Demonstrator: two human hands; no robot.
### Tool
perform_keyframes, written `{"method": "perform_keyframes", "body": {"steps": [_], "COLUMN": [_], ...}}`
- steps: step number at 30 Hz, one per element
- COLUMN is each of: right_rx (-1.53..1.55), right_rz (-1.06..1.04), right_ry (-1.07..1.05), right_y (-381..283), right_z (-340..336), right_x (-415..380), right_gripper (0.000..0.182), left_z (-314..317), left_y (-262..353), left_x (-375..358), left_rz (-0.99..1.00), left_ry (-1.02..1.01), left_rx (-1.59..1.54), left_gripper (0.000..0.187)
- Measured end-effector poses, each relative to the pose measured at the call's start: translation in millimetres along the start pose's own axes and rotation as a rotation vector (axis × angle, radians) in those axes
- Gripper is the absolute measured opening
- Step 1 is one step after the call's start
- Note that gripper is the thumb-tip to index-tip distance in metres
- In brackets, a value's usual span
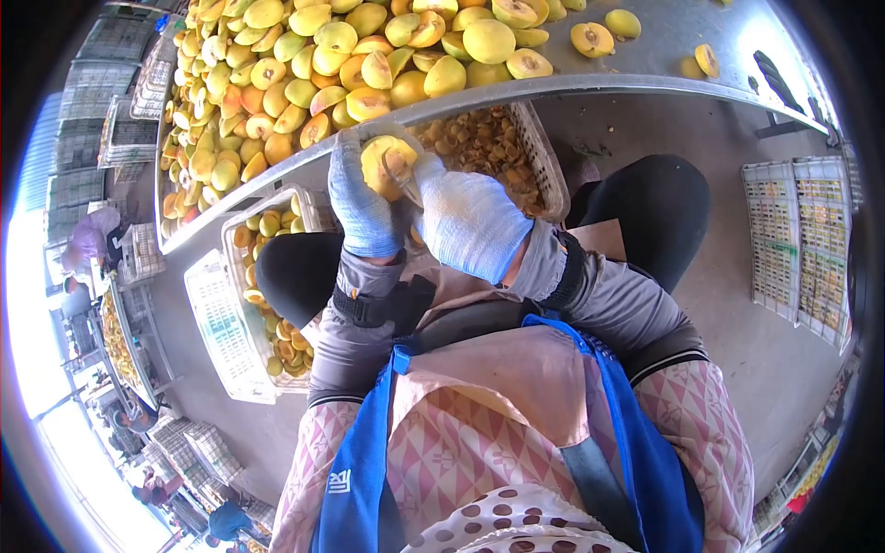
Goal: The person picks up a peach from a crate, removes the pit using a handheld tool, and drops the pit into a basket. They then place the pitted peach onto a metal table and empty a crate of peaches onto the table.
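Observation:
My left hand [364, 207], in a pale blue and white glove, is closed around a halved yellow peach [383, 164] just below the table's front edge. The cut face is turned up toward me. My right hand [475, 226], gloved the same way, is closed on a small curved metal tool [403, 173]. Its thin metal end touches the peach half; its handle is hidden in my fist. On the metal table [645, 69], just beyond my hands, lies a large heap of halved yellow peaches [313, 64], some showing pits.
Below the table edge, a crate [546, 161] holds brown pits and scraps. To its left, a white crate [207, 295] contains peach halves. Stacked crates [797, 244] stand at right. More crates [106, 92] and several people [129, 419] are at far left. My knees flank the crates.

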State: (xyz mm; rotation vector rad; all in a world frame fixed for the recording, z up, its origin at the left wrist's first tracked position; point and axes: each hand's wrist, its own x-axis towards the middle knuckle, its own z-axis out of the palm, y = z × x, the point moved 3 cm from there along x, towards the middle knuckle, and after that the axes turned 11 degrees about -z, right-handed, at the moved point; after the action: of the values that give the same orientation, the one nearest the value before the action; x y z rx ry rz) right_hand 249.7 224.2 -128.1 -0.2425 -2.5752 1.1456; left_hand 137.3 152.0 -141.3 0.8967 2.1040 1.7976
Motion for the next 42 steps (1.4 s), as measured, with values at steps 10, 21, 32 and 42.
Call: {"method": "perform_keyframes", "body": {"steps": [10, 21, 32, 42], "right_rx": [0.109, -0.175, -0.160, 0.574], "right_rz": [-0.046, -0.085, -0.094, 0.118], "right_ry": [0.055, 0.021, 0.025, 0.397], "right_y": [3, 8, 1, 9], "right_z": [10, 5, 11, -7], "right_x": [1, -1, 1, 11], "right_gripper": [0.029, 0.029, 0.024, 0.038], "left_z": [-8, -1, 0, -6], "left_y": [-4, 5, -16, -16], "left_x": [-5, 2, 3, 8], "left_rz": [0.250, -0.667, -0.404, -0.681], "left_ry": [0.154, -0.052, -0.003, 0.019], "left_rx": [0.227, -0.667, -0.557, -1.156], "left_gripper": [0.018, 0.040, 0.049, 0.049]}}
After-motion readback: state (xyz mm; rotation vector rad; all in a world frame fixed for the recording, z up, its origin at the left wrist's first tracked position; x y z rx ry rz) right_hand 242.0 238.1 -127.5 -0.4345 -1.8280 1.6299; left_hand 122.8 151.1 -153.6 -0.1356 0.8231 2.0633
